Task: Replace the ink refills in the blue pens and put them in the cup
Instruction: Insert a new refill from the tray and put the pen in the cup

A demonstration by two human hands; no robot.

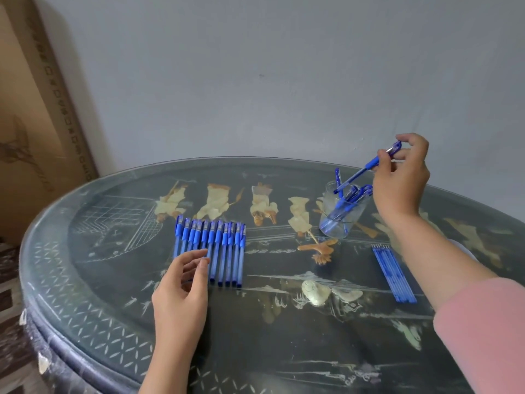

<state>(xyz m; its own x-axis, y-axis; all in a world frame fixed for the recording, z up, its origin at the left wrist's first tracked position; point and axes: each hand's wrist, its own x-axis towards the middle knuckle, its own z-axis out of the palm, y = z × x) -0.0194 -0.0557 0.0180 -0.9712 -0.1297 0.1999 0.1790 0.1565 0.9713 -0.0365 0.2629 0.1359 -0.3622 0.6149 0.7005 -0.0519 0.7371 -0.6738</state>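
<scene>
Blue slim pen (366, 166), right hand (403, 180) pinching, above clear glass cup (331, 226).

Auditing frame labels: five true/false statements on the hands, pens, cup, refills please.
1. The right hand pinches a blue plastic pen over the clear glass cup. True.
2. The cup holds no pens. False: several blue pens stand in it.
3. A row of capped blue pens lies on the dark painted table. True.
4. The left hand grips a refill. False: it holds nothing, fingers relaxed over the row.
5. The refills lie left of the row. False: the thin blue refills lie right of it.
</scene>
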